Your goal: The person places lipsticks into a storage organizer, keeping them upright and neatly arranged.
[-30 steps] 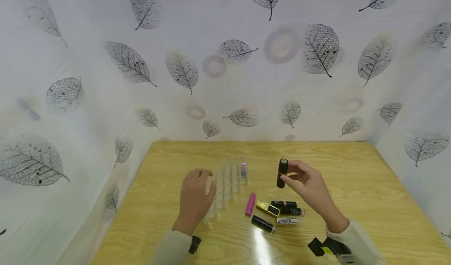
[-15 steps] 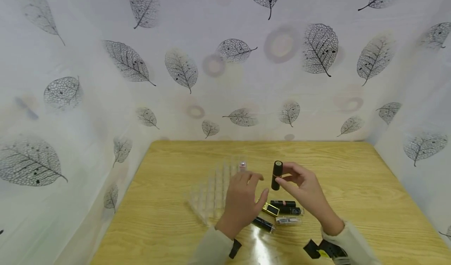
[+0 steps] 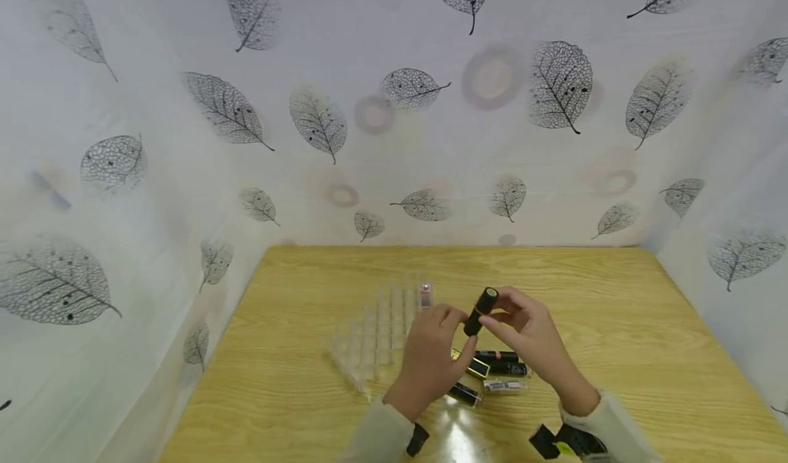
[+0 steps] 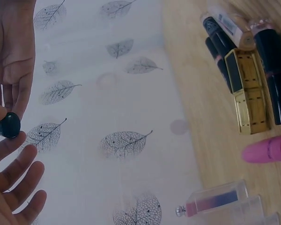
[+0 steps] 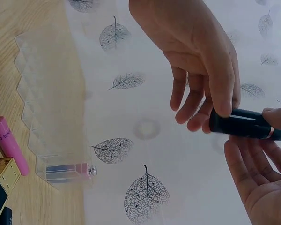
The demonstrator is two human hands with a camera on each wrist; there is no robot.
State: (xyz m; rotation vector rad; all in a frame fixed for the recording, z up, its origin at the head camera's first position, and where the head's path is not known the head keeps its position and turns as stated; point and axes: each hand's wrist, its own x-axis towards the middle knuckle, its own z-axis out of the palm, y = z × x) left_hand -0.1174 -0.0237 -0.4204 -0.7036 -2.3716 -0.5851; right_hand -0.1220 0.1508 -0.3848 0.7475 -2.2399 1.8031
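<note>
Left hand (image 3: 427, 357) joined right hand (image 3: 534, 332), both pinching black tube (image 3: 481, 310); clear rack (image 3: 378, 333) holds lipstick (image 5: 68, 170).

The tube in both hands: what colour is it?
The tube is black with a thin coppery band, clearest in the right wrist view.

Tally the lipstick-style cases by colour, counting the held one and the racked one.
Black cases: 4
Gold-and-black case: 1
Magenta case: 1
Mostly clear case: 1
Pink-and-blue case: 1
Total: 8
</note>
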